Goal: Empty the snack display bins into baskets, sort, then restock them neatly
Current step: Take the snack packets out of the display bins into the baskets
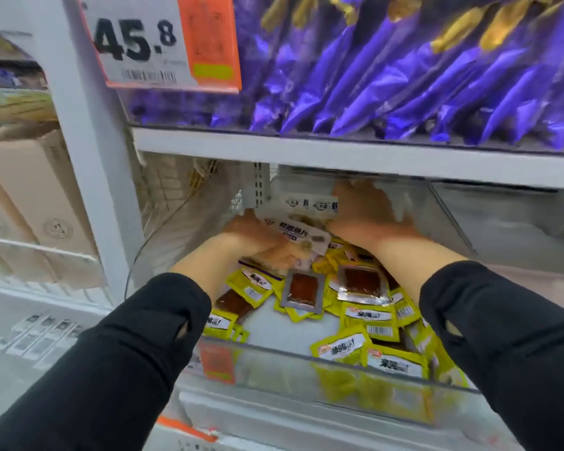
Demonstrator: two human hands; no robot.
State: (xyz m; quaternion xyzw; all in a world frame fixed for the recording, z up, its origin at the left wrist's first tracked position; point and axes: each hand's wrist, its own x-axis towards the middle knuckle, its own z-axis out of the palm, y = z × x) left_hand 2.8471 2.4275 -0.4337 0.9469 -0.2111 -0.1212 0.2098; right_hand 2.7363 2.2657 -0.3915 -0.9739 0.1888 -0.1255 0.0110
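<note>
Inside the clear display bin [306, 362], below the shelf of purple packets [404, 76], both hands work at the rear. The left hand [258, 237] curls round a bundle of white packets [298, 231]. The right hand [365, 213] lies spread over more white packets behind that bundle; whether it grips any cannot be told. Yellow packets [365, 320] lie loose across the bin floor, nearer the front wall than the hands. The step in hand appears to be emptying or sorting. The next move likely calls for lifting the bundle clear of the front wall. No basket shows. Motion blur obscures the fingers.
</note>
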